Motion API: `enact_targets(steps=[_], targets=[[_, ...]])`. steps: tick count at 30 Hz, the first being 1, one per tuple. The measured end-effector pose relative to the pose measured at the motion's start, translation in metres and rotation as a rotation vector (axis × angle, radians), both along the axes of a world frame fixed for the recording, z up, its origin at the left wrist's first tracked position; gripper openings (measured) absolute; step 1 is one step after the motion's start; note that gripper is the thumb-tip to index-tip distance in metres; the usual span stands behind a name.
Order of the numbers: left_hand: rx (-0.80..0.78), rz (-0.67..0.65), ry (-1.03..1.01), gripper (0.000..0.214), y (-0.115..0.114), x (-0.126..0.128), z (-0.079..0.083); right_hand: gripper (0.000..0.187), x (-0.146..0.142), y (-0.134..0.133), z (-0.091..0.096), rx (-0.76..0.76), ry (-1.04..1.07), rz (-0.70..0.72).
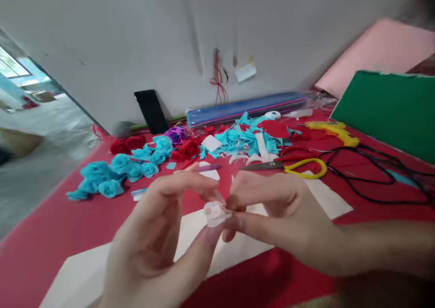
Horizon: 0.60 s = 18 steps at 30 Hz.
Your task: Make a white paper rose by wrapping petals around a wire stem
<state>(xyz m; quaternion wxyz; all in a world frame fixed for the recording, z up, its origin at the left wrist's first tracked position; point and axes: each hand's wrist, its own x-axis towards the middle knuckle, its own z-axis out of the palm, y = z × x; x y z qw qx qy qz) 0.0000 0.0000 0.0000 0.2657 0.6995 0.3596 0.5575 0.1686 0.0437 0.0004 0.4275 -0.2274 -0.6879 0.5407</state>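
A small rolled piece of white paper [214,213], curled like a rosebud, is held up over the red table. My left hand [149,244] pinches it from the left between thumb and forefinger. From the other side, my right hand [288,213] grips its edge with thumb and fingertips. Beneath both hands lies a long sheet of white paper [248,249], partly covered by them. Scissors with a yellow handle [307,168] rest just beyond my right hand.
Blue paper roses [112,174] and red ones [134,143] lie left. Blue scraps [249,138] are heaped at the back. A yellow glue gun [335,130] and black cord [360,192] lie right, near a green board [390,113]. A dark phone-like slab [151,111] leans on the wall.
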Motion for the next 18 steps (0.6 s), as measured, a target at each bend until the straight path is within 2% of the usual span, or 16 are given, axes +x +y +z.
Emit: enact_targets(steps=[6,13,18], targets=[[0.03,0.073,0.179,0.03,0.011,0.009,0.009,0.012,-0.003,-0.004,0.004,0.213,-0.082,-0.14],[0.087,0.128,0.404,0.03,0.009,0.004,0.013,0.011,-0.001,-0.005,0.007,0.353,-0.257,-0.122],[0.095,0.206,0.546,0.03,0.01,0.002,0.015,0.012,0.0,-0.001,0.005,0.498,-0.287,-0.164]])
